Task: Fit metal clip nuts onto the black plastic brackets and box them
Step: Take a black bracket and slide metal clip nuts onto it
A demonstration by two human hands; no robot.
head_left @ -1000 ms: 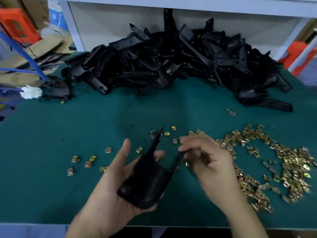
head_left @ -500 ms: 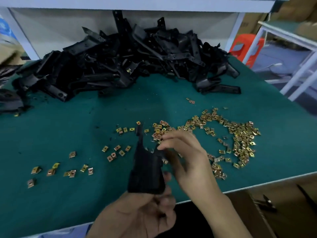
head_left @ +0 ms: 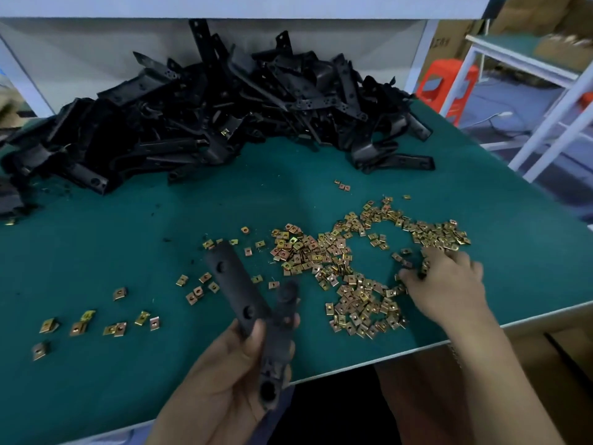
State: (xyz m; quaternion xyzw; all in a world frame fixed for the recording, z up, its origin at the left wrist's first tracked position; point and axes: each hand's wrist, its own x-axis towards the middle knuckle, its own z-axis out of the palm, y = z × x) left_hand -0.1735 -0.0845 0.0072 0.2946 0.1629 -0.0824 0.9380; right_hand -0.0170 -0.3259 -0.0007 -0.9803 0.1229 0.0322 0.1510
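A person's left hand (head_left: 224, 380) hovers over the near edge of a green table (head_left: 96, 245), palm up, with its fingers and thumb curled round the base of a black plastic bracket (head_left: 231, 277) whose two arms fork upward. The right hand (head_left: 449, 284) reaches toward the table's right edge, palm down, its bent fingertips among a loose spread of gold metal clip nuts (head_left: 337, 261); whether it pinches one cannot be told. A heap of black brackets (head_left: 224, 107) lies along the far edge. A few stray nuts (head_left: 80, 326) sit toward the near left corner.
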